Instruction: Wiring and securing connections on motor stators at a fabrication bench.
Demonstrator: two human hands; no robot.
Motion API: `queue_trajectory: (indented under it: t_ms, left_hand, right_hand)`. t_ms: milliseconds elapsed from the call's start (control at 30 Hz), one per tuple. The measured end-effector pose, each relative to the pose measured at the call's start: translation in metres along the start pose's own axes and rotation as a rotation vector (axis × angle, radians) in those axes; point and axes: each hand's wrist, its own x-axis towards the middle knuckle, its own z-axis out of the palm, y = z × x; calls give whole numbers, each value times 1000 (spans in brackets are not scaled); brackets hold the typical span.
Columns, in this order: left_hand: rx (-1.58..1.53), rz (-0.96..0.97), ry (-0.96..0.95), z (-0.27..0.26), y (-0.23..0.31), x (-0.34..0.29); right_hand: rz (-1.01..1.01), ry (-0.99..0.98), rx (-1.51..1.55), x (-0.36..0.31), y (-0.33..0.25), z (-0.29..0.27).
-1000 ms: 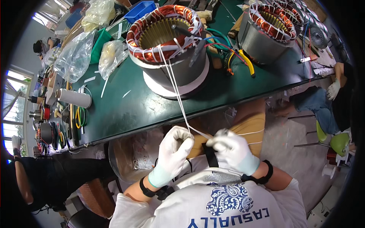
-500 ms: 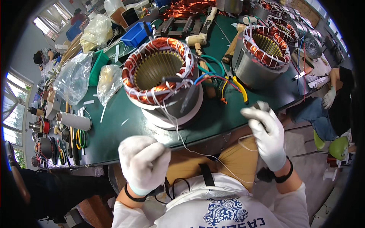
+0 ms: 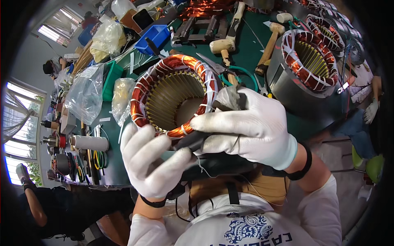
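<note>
A motor stator with copper windings laced in white cord stands before me, its bore tilted toward me. My right hand, in a white glove with dark grey at one fingertip, reaches across its near right side. Thumb and index finger are closed on a black sleeve at the near rim of the winding. My left hand, also gloved, is at the rim's near left, fingers apart and slightly bent. Its thumb is close to the sleeve; contact is unclear. A thin white cord trails below the hands across my lap.
Behind the stator lie scissors, a mallet and a blue bin. Another wound stator stands at the right. Plastic bags, a green bin and a white spool are on the left. A co-worker's gloved hand shows far right.
Both hands have moved forward to the stator's near rim, the right one also leftward. The right fingers have closed on the black sleeve. The red and blue leads are now hidden.
</note>
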Motion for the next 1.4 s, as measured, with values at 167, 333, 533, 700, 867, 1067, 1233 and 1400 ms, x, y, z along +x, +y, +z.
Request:
queue_trajectory:
  t_ms: [167, 333, 533, 700, 867, 1067, 1233, 1400]
  left_hand:
    - [-161, -151, -51, 4, -5, -3]
    - [-204, -142, -23, 6, -8, -2]
    - [-292, -23, -7, -4, -8, 3]
    - [-247, -254, 193, 14, 1, 2]
    - [-311, -279, 73, 3, 0, 2]
    - [-300, -246, 65, 1, -6, 8]
    - [-210, -186, 68, 7, -4, 12]
    - [-112, -451, 177, 1, 19, -25]
  right_hand:
    - [5, 54, 85, 0, 5, 13]
    - [32, 95, 237, -10, 13, 25]
    - [-335, 180, -307, -10, 21, 23]
    - [-330, 233, -256, -9, 27, 33]
    - [-157, 49, -197, -7, 16, 22]
    - [-107, -106, -71, -10, 14, 17]
    - [-426, 192, -208, -5, 33, 25]
    - [-462, 203, -230, 1, 23, 30]
